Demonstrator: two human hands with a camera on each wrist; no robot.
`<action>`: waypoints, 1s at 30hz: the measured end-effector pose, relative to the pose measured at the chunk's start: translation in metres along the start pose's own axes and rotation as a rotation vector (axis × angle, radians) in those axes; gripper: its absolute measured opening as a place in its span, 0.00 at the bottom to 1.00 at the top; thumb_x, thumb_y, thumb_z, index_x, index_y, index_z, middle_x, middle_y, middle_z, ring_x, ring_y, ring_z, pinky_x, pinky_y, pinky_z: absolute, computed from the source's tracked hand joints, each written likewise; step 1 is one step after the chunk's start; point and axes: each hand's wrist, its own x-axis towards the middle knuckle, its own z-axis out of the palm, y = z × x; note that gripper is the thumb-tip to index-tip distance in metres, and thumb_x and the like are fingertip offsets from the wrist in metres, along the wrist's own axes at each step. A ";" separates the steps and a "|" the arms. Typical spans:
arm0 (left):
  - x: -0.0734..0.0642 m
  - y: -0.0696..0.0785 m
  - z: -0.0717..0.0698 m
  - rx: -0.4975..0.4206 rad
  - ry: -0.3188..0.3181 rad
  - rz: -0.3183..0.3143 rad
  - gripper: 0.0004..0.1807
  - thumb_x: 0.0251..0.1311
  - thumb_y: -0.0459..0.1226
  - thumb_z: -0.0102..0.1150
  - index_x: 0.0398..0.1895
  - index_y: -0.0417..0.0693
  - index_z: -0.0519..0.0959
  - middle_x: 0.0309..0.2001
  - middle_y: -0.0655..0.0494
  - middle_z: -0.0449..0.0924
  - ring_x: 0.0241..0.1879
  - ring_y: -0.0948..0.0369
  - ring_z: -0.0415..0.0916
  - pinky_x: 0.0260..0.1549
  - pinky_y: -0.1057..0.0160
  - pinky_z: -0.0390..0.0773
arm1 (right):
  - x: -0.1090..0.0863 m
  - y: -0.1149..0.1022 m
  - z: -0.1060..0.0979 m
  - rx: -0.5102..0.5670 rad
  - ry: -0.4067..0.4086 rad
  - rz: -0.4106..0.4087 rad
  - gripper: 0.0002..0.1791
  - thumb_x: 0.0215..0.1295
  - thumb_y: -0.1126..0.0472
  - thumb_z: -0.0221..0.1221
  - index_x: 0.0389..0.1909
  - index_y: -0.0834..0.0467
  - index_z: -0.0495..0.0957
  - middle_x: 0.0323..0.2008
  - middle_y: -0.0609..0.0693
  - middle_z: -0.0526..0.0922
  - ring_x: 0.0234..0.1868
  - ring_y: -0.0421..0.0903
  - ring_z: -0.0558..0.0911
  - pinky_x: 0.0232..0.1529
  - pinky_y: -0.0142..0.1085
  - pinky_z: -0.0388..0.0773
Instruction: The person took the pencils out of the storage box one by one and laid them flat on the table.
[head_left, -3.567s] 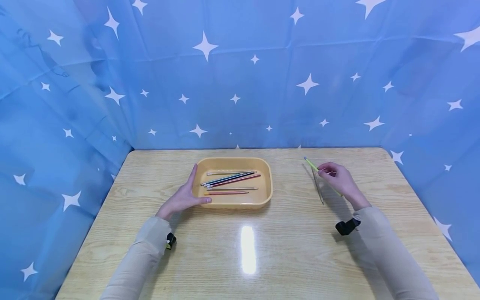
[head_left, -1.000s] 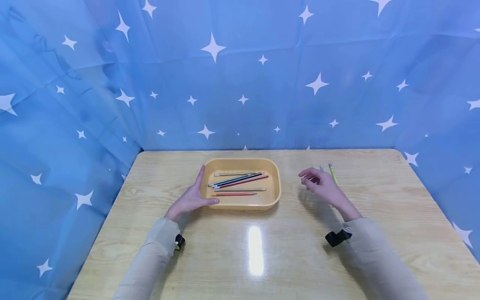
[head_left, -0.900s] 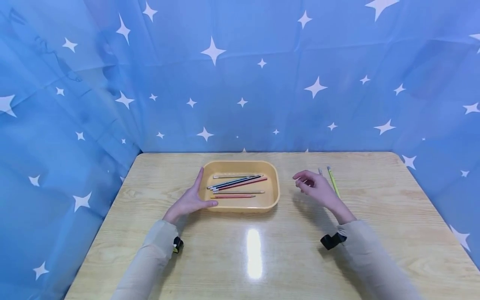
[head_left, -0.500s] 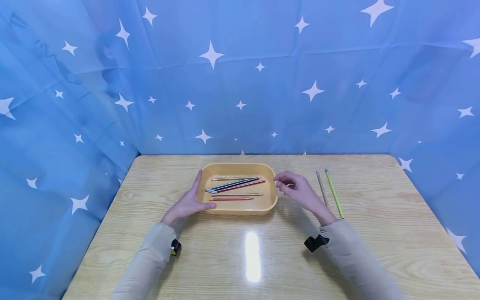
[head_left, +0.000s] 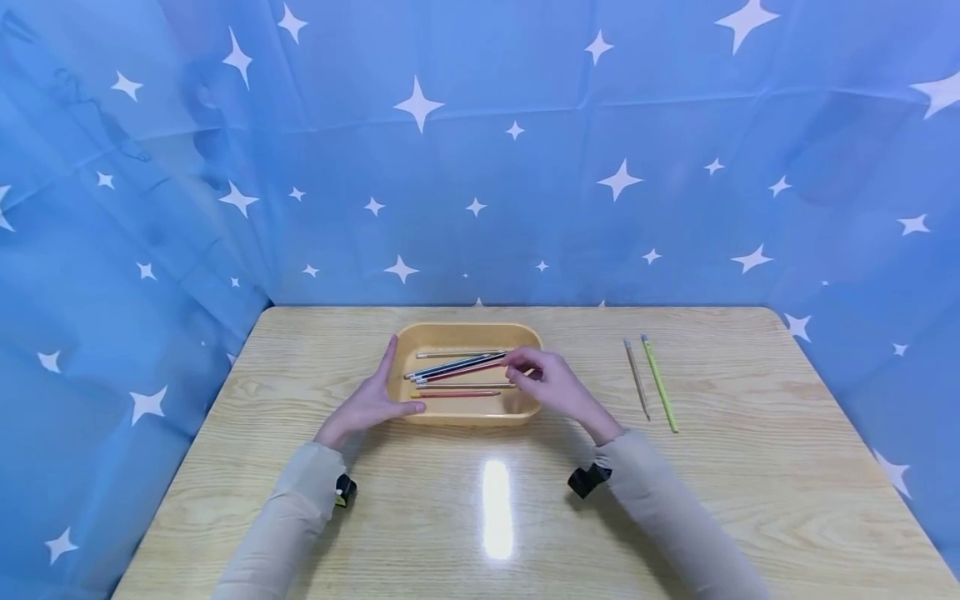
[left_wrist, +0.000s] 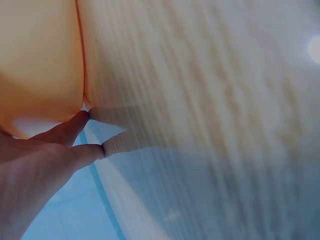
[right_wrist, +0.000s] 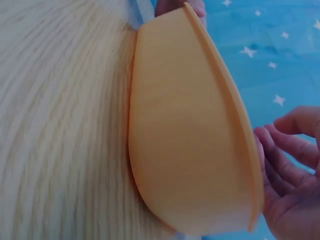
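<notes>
An orange-yellow plastic tray (head_left: 465, 419) holds several pencils, among them a red one (head_left: 457, 393) near the front and a teal one (head_left: 448, 367) at the middle. My left hand (head_left: 371, 402) rests against the tray's left end, with straight fingers along the side and the thumb on the front rim; fingertips show low by the tray wall in the left wrist view. Over the tray's right part, my right hand (head_left: 547, 382) is loosely bent above the pencil ends. In the right wrist view that hand's thumb and fingers are apart, with nothing seen between them.
On the table (head_left: 420, 517) to the right of the tray, a gold pencil (head_left: 637, 379) and a lime green pencil (head_left: 659, 383) lie side by side. A blue star-patterned cloth (head_left: 465, 167) hangs behind the table and on both sides.
The right hand held the green pencil, laid it beside the gold one and let go. It then moved left to over the tray. The left hand stays at the tray.
</notes>
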 end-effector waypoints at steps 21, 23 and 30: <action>0.000 0.001 -0.001 -0.035 0.008 -0.024 0.69 0.49 0.42 0.75 0.76 0.59 0.24 0.75 0.36 0.33 0.69 0.34 0.43 0.65 0.37 0.48 | 0.036 0.000 0.036 -0.188 -0.240 -0.052 0.10 0.64 0.68 0.60 0.45 0.66 0.80 0.35 0.50 0.83 0.37 0.42 0.80 0.37 0.31 0.79; 0.001 0.000 0.000 -0.041 0.005 -0.022 0.69 0.49 0.43 0.75 0.76 0.59 0.24 0.75 0.36 0.33 0.70 0.34 0.43 0.65 0.38 0.48 | 0.038 0.001 0.038 -0.187 -0.268 -0.049 0.10 0.64 0.68 0.59 0.45 0.66 0.79 0.35 0.50 0.83 0.37 0.41 0.80 0.38 0.31 0.78; 0.000 0.004 0.001 -0.044 -0.005 -0.019 0.68 0.51 0.41 0.73 0.76 0.54 0.24 0.75 0.36 0.31 0.69 0.33 0.42 0.65 0.37 0.47 | 0.045 0.003 0.047 -0.197 -0.325 0.000 0.11 0.62 0.69 0.62 0.45 0.64 0.80 0.34 0.46 0.82 0.37 0.40 0.79 0.40 0.31 0.77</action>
